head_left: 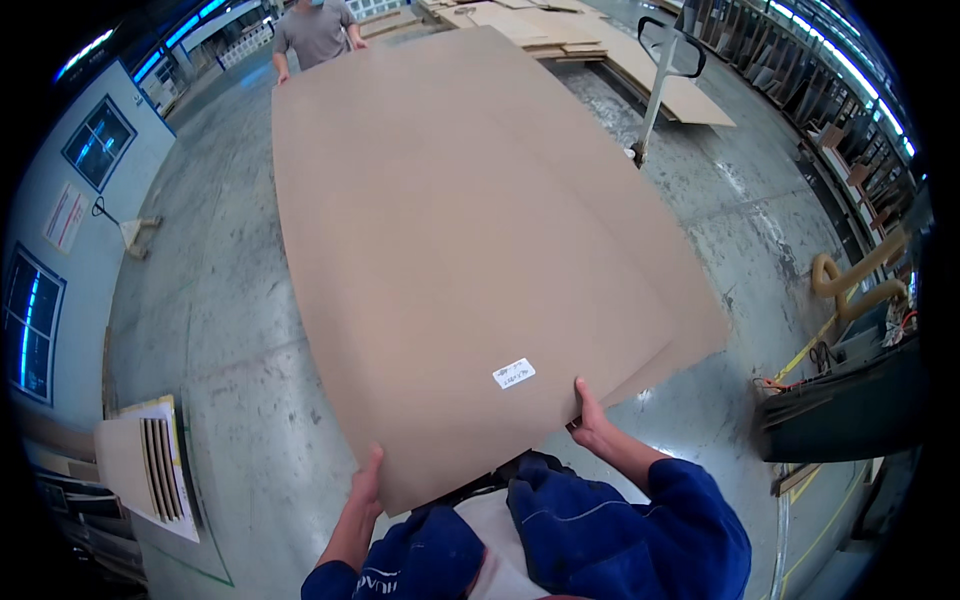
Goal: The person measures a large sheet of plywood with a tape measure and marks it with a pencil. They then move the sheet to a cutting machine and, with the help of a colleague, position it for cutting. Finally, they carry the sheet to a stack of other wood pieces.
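A large brown board (440,220) stretches away from my body, with a white label (514,374) near its close end. My left hand (369,485) grips its near left corner, thumb on top and fingers hidden underneath. On the near edge further right, my right hand (590,418) holds the board the same way, its thumb over the top. A second brown sheet (690,350) seems to show from under the right side; whether it is separate is hard to tell. At the far left corner, a co-worker (318,35) in a grey shirt has both hands on the board.
Stacked flat boards (530,28) lie at the far right, beside a pallet jack (655,90). Another pallet jack (130,230) stands near the left wall. Cut panels (140,465) lean at lower left. A ribbed yellow hose (860,280) and dark machine (845,400) are on the right.
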`<state>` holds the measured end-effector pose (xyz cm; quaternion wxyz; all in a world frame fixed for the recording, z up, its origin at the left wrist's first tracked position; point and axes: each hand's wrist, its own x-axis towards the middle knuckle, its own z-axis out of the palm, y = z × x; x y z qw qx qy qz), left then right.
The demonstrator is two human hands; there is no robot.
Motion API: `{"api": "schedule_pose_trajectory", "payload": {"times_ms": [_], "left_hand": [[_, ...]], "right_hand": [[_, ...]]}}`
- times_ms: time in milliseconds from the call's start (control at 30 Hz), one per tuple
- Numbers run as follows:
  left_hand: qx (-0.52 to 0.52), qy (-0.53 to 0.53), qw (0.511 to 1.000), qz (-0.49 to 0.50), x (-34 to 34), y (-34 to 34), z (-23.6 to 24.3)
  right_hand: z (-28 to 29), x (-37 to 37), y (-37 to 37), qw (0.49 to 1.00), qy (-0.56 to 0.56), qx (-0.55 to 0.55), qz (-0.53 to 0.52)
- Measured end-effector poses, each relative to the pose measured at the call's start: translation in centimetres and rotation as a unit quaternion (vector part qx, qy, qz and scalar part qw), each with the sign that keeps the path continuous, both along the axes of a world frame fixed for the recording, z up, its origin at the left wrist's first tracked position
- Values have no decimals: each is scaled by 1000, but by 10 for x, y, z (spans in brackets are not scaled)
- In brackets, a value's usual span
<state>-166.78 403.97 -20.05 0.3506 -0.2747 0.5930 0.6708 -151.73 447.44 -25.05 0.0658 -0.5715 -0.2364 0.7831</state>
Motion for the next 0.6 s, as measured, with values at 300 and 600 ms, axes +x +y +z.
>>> {"api": "schedule_pose_trajectory", "payload": {"times_ms": [300,600], "left_hand": [[-21,13,1000,15,-4,45,-28],[-17,20,1000,-8,-34,67,-50]], "right_hand": [[-8,78,53,920,-107,302,227],[11,59,123,775,-218,558,199]]}}
